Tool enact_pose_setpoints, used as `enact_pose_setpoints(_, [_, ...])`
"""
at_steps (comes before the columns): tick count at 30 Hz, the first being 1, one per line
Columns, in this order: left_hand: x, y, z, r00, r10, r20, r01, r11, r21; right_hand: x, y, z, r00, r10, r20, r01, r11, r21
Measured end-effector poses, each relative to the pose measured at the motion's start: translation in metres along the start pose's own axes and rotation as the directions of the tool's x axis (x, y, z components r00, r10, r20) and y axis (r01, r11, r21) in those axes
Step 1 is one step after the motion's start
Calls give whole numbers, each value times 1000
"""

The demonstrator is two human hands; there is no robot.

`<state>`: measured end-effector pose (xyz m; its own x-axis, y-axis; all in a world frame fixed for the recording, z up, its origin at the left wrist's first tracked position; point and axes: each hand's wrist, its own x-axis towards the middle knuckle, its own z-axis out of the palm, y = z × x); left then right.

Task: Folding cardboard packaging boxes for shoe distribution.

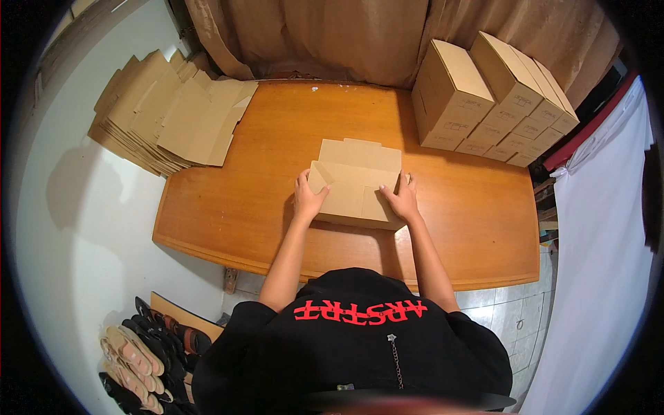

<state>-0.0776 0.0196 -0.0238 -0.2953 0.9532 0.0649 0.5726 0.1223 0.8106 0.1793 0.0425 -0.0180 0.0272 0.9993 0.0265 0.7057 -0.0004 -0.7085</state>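
Observation:
A brown cardboard box stands in the middle of the wooden table, its far flap raised. My left hand presses on the box's left flap, fingers spread. On the right flap lies my right hand, flat, with its fingers at the box's right edge. Both flaps are folded inward over the top.
A pile of flat, unfolded cardboard blanks lies at the table's far left corner. Several assembled boxes stand in a row at the far right. A brown curtain hangs behind. Shoes lie on the floor at lower left.

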Motion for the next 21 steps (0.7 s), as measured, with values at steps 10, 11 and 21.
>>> enact_pose_setpoints(10, [-9, 24, 5, 994, -114, -1, 111, 965, 238, -14, -26, 0, 999, -8, -47, -8, 943, -334])
enact_pose_setpoints(11, [-10, 27, 3, 992, -127, 11, 121, 965, 232, -14, -27, -1, 999, -1, -43, -15, 929, -370])
enact_pose_setpoints(21, [-2, -21, -27, 654, -490, 577, 677, 719, -157, -14, -26, -3, 987, 112, -116, -135, 966, -222])
